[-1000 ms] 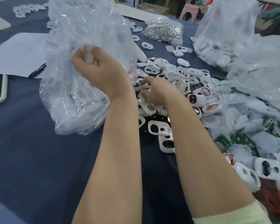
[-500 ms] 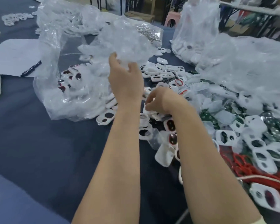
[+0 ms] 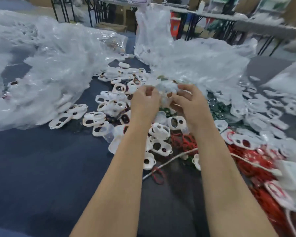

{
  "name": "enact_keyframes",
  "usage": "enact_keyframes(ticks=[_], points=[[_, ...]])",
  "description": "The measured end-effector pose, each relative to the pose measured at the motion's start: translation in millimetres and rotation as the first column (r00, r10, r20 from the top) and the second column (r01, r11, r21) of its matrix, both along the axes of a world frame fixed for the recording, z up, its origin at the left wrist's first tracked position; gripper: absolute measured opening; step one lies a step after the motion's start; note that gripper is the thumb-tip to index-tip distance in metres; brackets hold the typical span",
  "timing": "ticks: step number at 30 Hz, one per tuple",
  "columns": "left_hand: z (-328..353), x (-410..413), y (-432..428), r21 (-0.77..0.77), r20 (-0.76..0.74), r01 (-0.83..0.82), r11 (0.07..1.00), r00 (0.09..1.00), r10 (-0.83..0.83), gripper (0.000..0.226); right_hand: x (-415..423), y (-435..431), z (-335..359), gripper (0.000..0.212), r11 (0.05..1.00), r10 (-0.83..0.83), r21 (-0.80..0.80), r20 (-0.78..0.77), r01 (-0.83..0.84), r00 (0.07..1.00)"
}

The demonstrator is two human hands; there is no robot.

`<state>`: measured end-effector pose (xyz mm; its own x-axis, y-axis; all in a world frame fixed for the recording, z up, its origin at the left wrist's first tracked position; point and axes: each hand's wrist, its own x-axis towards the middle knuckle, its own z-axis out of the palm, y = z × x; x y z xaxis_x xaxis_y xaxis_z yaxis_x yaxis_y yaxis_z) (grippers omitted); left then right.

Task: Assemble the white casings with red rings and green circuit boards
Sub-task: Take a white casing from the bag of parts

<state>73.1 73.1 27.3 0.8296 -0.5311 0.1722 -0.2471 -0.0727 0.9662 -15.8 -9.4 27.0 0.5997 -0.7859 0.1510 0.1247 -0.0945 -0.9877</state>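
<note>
My left hand (image 3: 144,100) and my right hand (image 3: 189,101) meet over the pile and together grip a white casing (image 3: 166,95) between their curled fingers; the piece is blurred. Below them several loose white casings (image 3: 159,130) lie scattered on the dark blue table (image 3: 41,168). A tangle of red rings (image 3: 183,140) sits under my right forearm and spreads to the right (image 3: 256,161). Green circuit boards (image 3: 219,106) show dimly among small clear bags to the right of my right hand.
A large clear plastic bag (image 3: 46,69) with casings lies at the left. More clear bags (image 3: 191,60) are heaped at the back right. A white cable (image 3: 171,160) runs across the table near my arms. Folding tables (image 3: 229,19) stand behind.
My left hand let go of the big plastic bag, which now lies at the left, and came down to join my right hand on a casing. The camera tilted up and right.
</note>
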Motion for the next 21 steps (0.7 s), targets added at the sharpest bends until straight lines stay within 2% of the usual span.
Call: enact_keyframes(ticks=[2, 7, 11, 13, 16, 19, 21], points=[[-10, -14, -13, 0.002, -0.11, 0.128, 0.992, 0.986, -0.127, 0.016, -21, -10, -8, 0.021, 0.999, -0.029, 0.033, -0.011, 0.03, 1.0], [-22, -34, -33, 0.01, -0.117, 0.233, 0.972, 0.966, -0.23, 0.007, -54, -22, -20, 0.029, 0.978, -0.151, 0.16, 0.091, 0.135, 0.984], [-30, -46, -40, -0.02, -0.232, 0.34, 0.94, 0.913, -0.335, 0.014, -59, -20, -29, 0.03, 0.972, -0.149, 0.202, 0.129, 0.121, 0.98], [-31, -44, -42, -0.045, -0.2, 0.301, 0.952, 0.931, -0.304, 0.014, -58, -19, -31, 0.022, 0.979, -0.191, 0.085, 0.036, 0.187, 0.981], [-33, -38, -42, -0.054, -0.159, 0.285, 0.957, 0.944, -0.29, 0.016, -60, -19, -31, 0.008, 0.941, -0.305, -0.191, -0.109, 0.281, 0.946], [-35, -39, -43, -0.051, -0.102, 0.306, 0.951, 0.945, -0.31, 0.026, -61, -19, -32, 0.011, 0.947, -0.267, -0.223, -0.157, 0.229, 0.951], [-34, -39, -44, -0.124, -0.187, 0.271, 0.954, 0.938, -0.291, 0.037, -61, -17, -31, 0.009, 0.964, -0.236, -0.161, -0.138, 0.213, 0.962]])
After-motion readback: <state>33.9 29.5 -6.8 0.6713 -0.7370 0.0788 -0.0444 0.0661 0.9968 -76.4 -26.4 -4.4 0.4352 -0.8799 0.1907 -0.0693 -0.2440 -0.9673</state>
